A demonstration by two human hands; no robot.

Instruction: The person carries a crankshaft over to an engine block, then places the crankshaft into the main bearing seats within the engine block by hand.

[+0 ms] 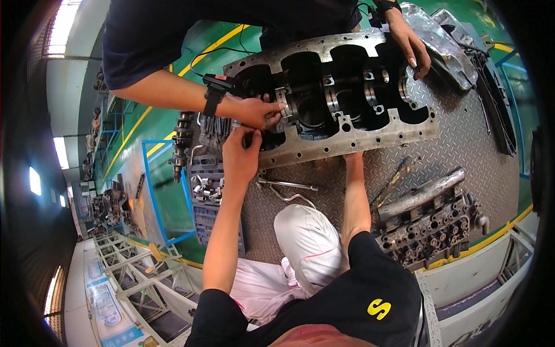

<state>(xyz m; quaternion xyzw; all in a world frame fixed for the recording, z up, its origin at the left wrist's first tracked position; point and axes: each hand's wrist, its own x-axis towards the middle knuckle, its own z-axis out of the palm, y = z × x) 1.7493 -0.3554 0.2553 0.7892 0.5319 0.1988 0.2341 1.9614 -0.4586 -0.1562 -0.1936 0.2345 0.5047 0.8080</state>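
An engine block (373, 136) with open bores and bearing saddles lies on its side across a textured metal plate (491, 179). My left hand (241, 151) has its fingers curled over the block's near left edge. My right hand (352, 159) reaches beneath the near rail, its fingers hidden. Opposite me, a co-worker's left-side hand (260, 113) touches a bearing cap (282, 107) at the second saddle, and their other hand (410, 46) rests at the block's far right end.
A crankshaft (181, 144) and socket cases (205, 222) lie at left. A wrench (289, 184), pipe and cylinder head (425, 234) are on the plate's near part. An oil pan (445, 63) sits at far right. My knee is below the block; metal stands (124, 272) line the lower left.
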